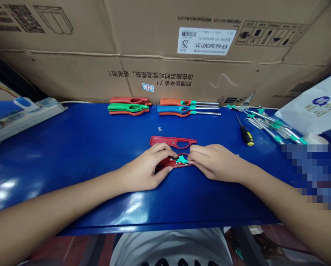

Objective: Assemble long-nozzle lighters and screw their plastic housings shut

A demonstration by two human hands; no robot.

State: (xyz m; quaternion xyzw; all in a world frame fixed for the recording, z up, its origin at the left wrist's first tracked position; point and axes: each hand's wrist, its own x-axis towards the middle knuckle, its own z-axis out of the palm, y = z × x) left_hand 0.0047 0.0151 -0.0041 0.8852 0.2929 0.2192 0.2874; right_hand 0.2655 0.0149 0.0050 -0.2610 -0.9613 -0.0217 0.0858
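A red lighter shell half lies near the middle of the blue table with its hollow side up. My left hand is closed around its handle end, thumb below and fingers above. Inside the shell sit a teal trigger and a small dark part. My right hand pinches the shell's front end beside the trigger; its fingertips hide what is there. Just beyond both hands rests the matching red shell half, open side up, with a looped trigger guard.
Stacked handle shells and lighters with metal tubes line the cardboard box. To the right are a black-yellow screwdriver, loose tubes with teal parts and a white bag. A power strip stands left. Tiny white pieces lie centrally.
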